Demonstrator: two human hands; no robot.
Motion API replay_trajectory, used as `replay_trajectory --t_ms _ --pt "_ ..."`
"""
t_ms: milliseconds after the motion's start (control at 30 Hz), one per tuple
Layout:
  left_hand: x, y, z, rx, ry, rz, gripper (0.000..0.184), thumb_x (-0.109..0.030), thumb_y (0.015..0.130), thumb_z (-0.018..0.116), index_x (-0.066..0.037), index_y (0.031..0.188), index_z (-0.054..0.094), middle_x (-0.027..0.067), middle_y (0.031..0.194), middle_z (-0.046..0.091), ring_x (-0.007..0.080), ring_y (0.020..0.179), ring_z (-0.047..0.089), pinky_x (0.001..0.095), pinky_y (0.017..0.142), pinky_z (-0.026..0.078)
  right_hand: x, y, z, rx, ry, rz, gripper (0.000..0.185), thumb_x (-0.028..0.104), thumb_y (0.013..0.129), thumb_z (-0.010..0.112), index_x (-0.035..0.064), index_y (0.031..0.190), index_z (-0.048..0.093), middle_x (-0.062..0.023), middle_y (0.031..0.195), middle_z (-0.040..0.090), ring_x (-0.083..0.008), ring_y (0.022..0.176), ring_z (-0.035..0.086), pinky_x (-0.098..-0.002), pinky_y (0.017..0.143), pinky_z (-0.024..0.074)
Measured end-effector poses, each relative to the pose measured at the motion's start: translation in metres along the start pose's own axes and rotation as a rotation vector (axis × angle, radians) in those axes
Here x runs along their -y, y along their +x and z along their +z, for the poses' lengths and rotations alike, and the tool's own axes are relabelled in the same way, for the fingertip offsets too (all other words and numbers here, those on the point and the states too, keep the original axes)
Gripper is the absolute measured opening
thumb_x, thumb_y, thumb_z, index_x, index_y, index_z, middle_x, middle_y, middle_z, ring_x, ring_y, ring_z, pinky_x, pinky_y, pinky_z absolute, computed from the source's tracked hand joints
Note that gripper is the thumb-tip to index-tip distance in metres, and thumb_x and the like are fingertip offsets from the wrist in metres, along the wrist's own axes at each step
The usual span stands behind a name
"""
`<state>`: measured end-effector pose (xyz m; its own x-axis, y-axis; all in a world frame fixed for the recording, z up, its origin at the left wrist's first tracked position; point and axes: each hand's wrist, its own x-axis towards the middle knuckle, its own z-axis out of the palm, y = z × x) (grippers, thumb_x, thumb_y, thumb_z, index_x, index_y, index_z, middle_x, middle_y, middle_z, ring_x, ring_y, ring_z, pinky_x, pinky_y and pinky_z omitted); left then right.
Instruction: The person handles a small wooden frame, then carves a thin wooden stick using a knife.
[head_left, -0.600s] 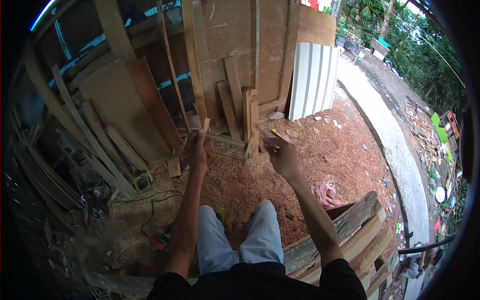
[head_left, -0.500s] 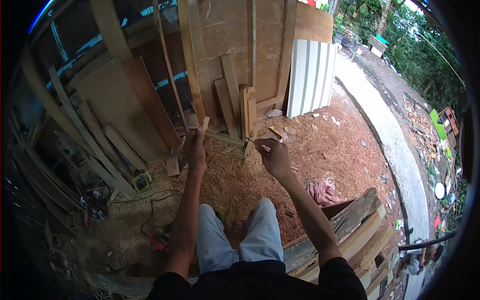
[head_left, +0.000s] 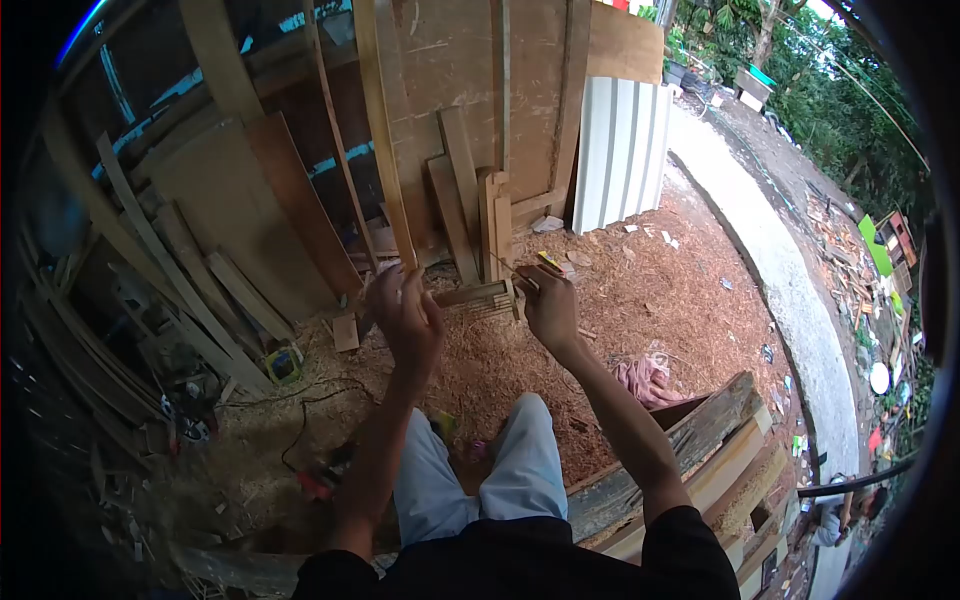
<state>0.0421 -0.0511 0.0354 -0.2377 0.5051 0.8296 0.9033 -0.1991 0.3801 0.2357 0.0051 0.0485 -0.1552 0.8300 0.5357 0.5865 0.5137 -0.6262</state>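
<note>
My left hand (head_left: 408, 315) is closed around one end of a small wooden frame (head_left: 472, 295), which has narrow slats or rods along its lower side. It is held out above the shavings-covered ground, in front of my knees. At the frame's other end, my right hand (head_left: 549, 308) pinches a thin stick-like piece (head_left: 503, 262) that points up and to the left. Its tip stands near the frame's end, and I cannot tell whether they touch. My left fingers hide the frame's near end.
Boards (head_left: 463, 200) lean on the plywood wall ahead, beside a white corrugated sheet (head_left: 620, 155). Stacked timber (head_left: 690, 450) lies at my right, near a pink cloth (head_left: 645, 382). A dark cord (head_left: 300, 425) runs over the ground at left. Another person (head_left: 835, 520) is partly visible at far right.
My left hand has turned and moved slightly right and down, tilting the frame. The right hand has stayed nearly in place, and the thin piece now points more upward, away from the frame.
</note>
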Motion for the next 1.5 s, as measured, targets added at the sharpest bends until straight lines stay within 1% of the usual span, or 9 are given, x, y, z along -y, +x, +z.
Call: replay_trajectory --t_ms 100,167,367,600,767,933,1100,1233,1500 --pt "-0.028 0.017 -0.017 0.007 0.203 0.138 0.032 -0.023 0.087 0.054 -0.001 0.109 0.052 0.0157 0.105 0.055 0.0326 0.096 0.055 0.0419 0.084 0.043 -0.004 0.001 -0.003 0.058 0.043 -0.040 0.013 0.004 0.075 0.059 0.0072 0.087 0.063 -0.0101 0.088 0.063 -0.0329 0.073 0.061 -0.0394 0.058 0.0469" --pt "-0.024 0.024 -0.015 0.523 -0.280 0.043 0.034 -0.022 0.088 0.052 -0.001 0.115 0.050 0.0138 0.104 0.057 0.0274 0.096 0.057 0.0373 0.084 0.044 -0.002 0.001 -0.006 0.092 0.046 -0.043 0.014 0.003 0.075 0.059 0.0069 0.088 0.063 -0.0102 0.090 0.062 -0.0327 0.075 0.060 -0.0391 0.060 0.0471" --pt "0.011 0.005 0.040 1.174 -0.921 -0.433 0.031 -0.024 0.091 0.051 0.000 0.111 0.053 0.0101 0.096 0.060 0.0172 0.086 0.057 0.0320 0.079 0.045 -0.006 0.001 -0.005 0.103 0.145 -0.191 0.016 -0.004 0.075 0.059 0.0012 0.090 0.063 -0.0108 0.092 0.061 -0.0300 0.081 0.061 -0.0348 0.067 0.0486" --pt "0.001 0.007 0.026 1.111 -0.815 -0.218 0.026 -0.022 0.090 0.054 -0.002 0.106 0.056 0.0061 0.090 0.060 0.0120 0.079 0.057 0.0282 0.070 0.046 -0.009 -0.003 -0.004 0.101 0.203 -0.257 0.016 0.001 0.070 0.065 0.0019 0.086 0.066 -0.0089 0.101 0.059 -0.0259 0.083 0.062 -0.0333 0.067 0.0493" --pt "-0.001 -0.019 0.039 0.775 -0.908 -0.422 0.024 -0.020 0.089 0.055 -0.002 0.103 0.059 0.0041 0.078 0.059 0.0101 0.070 0.055 0.0260 0.065 0.046 0.002 0.000 -0.004 0.151 0.207 -0.207 0.024 -0.005 0.072 0.063 0.0014 0.095 0.062 -0.0106 0.100 0.058 -0.0212 0.070 0.059 -0.0302 0.061 0.0476" --pt "0.009 -0.030 0.048 0.744 -0.878 -0.623 0.022 -0.019 0.089 0.054 -0.001 0.101 0.060 0.0040 0.074 0.059 0.0085 0.066 0.054 0.0250 0.060 0.043 0.025 -0.008 -0.022 0.087 0.270 -0.081 0.045 -0.008 0.074 0.056 0.0064 0.116 0.050 -0.0089 0.098 0.056 -0.0169 0.059 0.050 -0.0282 0.057 0.0439" --pt "-0.005 -0.017 0.034 0.660 -0.804 -0.681 0.022 -0.018 0.090 0.053 0.000 0.101 0.060 0.0038 0.073 0.059 0.0081 0.066 0.053 0.0241 0.059 0.042 0.004 -0.018 -0.019 0.274 0.355 -0.077 0.038 -0.001 0.083 0.044 0.0026 0.121 0.041 -0.0190 0.098 0.054 -0.0314 0.065 0.056 -0.0384 0.065 0.0456" --pt "-0.010 -0.016 0.031 0.696 -0.775 -0.632 0.021 -0.015 0.089 0.053 0.001 0.102 0.058 0.0058 0.077 0.059 0.0097 0.068 0.054 0.0260 0.062 0.043 0.007 -0.020 -0.019 0.398 0.273 0.127 0.033 0.011 0.090 0.041 0.0026 0.122 0.042 -0.0133 0.085 0.059 -0.0209 0.059 0.054 -0.0315 0.058 0.0451" --pt "-0.005 -0.024 0.032 0.672 -0.701 -0.403 0.019 -0.014 0.089 0.051 0.000 0.100 0.058 0.0051 0.078 0.057 0.0101 0.066 0.051 0.0273 0.062 0.042 0.017 -0.031 -0.022 0.406 0.197 -0.061 0.041 0.009 0.084 0.052 0.0017 0.123 0.041 -0.0189 0.085 0.060 -0.0332 0.072 0.061 -0.0387 0.064 0.0471"
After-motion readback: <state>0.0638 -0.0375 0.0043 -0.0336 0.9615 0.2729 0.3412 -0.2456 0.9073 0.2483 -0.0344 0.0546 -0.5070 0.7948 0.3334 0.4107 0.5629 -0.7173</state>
